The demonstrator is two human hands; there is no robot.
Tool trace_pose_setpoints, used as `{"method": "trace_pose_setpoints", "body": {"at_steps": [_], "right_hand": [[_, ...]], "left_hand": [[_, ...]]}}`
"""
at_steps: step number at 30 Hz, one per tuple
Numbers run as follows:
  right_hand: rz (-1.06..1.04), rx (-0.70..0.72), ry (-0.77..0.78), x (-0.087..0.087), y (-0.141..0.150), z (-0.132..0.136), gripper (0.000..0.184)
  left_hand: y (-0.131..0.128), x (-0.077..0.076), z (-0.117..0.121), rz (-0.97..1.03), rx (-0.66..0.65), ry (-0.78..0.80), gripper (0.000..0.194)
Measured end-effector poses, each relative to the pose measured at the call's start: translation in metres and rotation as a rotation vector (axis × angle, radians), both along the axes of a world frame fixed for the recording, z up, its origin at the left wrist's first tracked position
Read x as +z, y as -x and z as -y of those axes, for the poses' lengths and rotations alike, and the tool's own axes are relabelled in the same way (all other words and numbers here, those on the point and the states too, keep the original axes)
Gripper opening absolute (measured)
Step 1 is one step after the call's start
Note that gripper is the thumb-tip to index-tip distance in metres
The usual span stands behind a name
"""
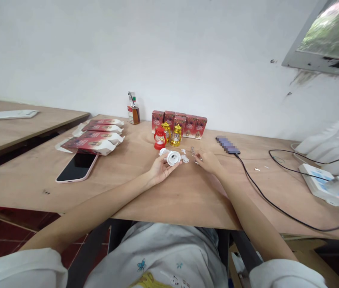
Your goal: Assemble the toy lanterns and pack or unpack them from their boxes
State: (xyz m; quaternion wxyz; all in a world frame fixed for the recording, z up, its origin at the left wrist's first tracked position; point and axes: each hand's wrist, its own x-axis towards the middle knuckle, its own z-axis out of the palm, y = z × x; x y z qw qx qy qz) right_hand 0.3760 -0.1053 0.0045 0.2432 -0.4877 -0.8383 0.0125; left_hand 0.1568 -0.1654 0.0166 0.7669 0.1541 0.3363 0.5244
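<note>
My left hand (160,169) is closed around a white lantern (174,158), its round hollow base turned up toward me. To the right, my right hand (207,161) rests at the tabletop with its fingertips pinched among small loose parts; whatever is between them is too small to make out. Small metal pieces (192,151) lie by those fingertips, and clear plastic bits (184,159) are scattered between the hands. Just behind stand a red mini lantern (160,138) and two gold mini lanterns (176,136), all upright.
Several red boxes (198,127) stand against the wall. Wrapped red packs (90,138) and a pink-edged phone (78,166) lie at left. A bottle of brown liquid (134,114) stands behind. At right are another phone (228,145), its black cable (256,190) and a power strip (327,186).
</note>
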Motion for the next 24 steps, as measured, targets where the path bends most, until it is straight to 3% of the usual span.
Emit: {"method": "trace_pose_setpoints", "body": {"at_steps": [3,7,10,13,15,24], "right_hand": [[-0.433,0.032,0.162,-0.005,0.023,0.010,0.020],[-1.116,0.056,0.543,-0.009,0.063,0.029,0.016],[-1.408,0.040,0.853,-0.007,0.081,0.041,0.022],[-1.521,0.005,1.095,-0.002,0.086,0.049,0.035],[-1.540,0.006,1.173,0.000,0.086,0.051,0.038],[-1.538,0.077,1.249,0.000,0.087,0.056,0.036]], "left_hand": [[0.000,-0.004,-0.001,-0.029,0.013,-0.031,0.025],[0.000,-0.004,-0.001,-0.079,0.042,-0.137,0.022],[0.000,-0.001,0.001,-0.103,0.041,-0.213,0.019],[-0.002,-0.002,0.003,-0.158,0.054,-0.272,0.017],[-0.003,-0.005,0.004,-0.213,0.089,-0.321,0.018],[-0.006,-0.021,0.002,-0.445,0.157,-0.496,0.040]]}}
